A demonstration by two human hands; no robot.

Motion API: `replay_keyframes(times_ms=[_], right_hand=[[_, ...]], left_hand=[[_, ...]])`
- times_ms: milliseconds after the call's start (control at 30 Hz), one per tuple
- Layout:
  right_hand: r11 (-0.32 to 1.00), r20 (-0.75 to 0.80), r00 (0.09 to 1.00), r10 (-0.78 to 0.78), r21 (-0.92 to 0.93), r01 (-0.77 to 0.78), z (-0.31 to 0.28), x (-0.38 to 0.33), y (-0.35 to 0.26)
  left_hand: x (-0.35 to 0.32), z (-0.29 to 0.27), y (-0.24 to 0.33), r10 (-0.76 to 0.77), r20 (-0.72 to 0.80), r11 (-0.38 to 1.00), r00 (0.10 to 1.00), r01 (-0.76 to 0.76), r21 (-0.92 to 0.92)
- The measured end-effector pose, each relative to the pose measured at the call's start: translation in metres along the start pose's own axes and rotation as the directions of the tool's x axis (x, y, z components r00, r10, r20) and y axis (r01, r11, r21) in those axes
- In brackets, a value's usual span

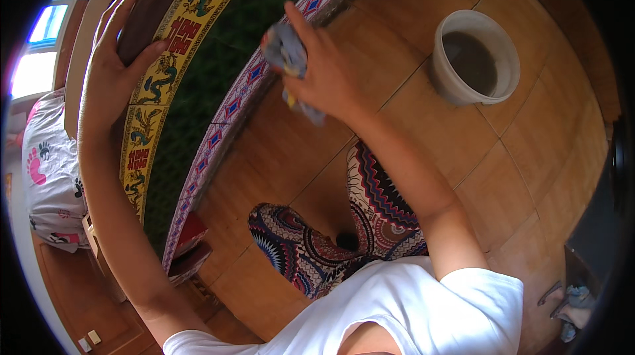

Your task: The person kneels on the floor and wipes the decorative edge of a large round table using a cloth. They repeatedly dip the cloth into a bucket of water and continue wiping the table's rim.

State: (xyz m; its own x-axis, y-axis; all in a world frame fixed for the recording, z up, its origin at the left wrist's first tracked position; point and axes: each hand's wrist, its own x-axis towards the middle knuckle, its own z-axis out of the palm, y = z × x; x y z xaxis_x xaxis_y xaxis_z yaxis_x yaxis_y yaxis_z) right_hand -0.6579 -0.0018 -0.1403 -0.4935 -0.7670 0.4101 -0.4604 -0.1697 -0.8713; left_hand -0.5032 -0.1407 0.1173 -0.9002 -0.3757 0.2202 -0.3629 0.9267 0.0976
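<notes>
A crumpled grey-blue cloth with touches of yellow (286, 51) is bunched in the right hand (324, 67) at upper centre of the frame, one finger extended past it. The cloth looks limp and creased, slightly blurred, with a loose end hanging below the palm. It overlaps a white-and-purple strip with blue and red diamonds (254, 76); whether the two touch cannot be told.

At upper left, the left hand (109, 74) is spread, thumb well apart from the fingers, over a dark brown rounded edge (144, 21). The thumb tip lies at a yellow tile border with red emblems and blue-green creatures (196, 8), and dark green tiling (231, 21) curves between border and strip.

A round white plastic bucket (508, 67) holding murky dark liquid stands at upper right on an orange-brown tiled floor (423, 150). Below centre are the person's multicoloured patterned trousers (294, 246) and white short-sleeved shirt (410, 302). A white fabric with pink and black footprints (49, 163) hangs at far left, and a red box-like object (192, 231) sits at lower left.
</notes>
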Motion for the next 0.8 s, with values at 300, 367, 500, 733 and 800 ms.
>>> replay_keyframes(times_ms=[300,367,500,733,800], right_hand=[[0.921,-0.017,0.999,-0.043,-0.389,0.033,-0.027,0.056,0.004],[0.9,-0.053,0.995,-0.081,-0.434,0.05,-0.018,0.057,0.011],[0.917,-0.087,0.988,-0.129,-0.391,0.085,-0.025,0.062,0.01],[0.942,-0.036,0.992,-0.119,-0.319,0.102,-0.033,0.066,0.008],[0.945,0.001,0.997,-0.077,-0.319,0.074,-0.035,0.069,0.004]], left_hand=[[0.004,0.012,0.002,-0.038,0.004,0.992,0.999,0.039,-0.122],[0.003,0.007,0.002,-0.022,-0.017,0.997,1.0,0.02,-0.08],[0.0,0.01,-0.002,-0.065,0.0,0.989,0.998,0.064,-0.134],[0.001,0.008,-0.005,-0.057,0.027,0.992,0.998,0.06,-0.114],[0.0,0.007,-0.007,-0.052,0.034,0.995,0.998,0.054,-0.083]])
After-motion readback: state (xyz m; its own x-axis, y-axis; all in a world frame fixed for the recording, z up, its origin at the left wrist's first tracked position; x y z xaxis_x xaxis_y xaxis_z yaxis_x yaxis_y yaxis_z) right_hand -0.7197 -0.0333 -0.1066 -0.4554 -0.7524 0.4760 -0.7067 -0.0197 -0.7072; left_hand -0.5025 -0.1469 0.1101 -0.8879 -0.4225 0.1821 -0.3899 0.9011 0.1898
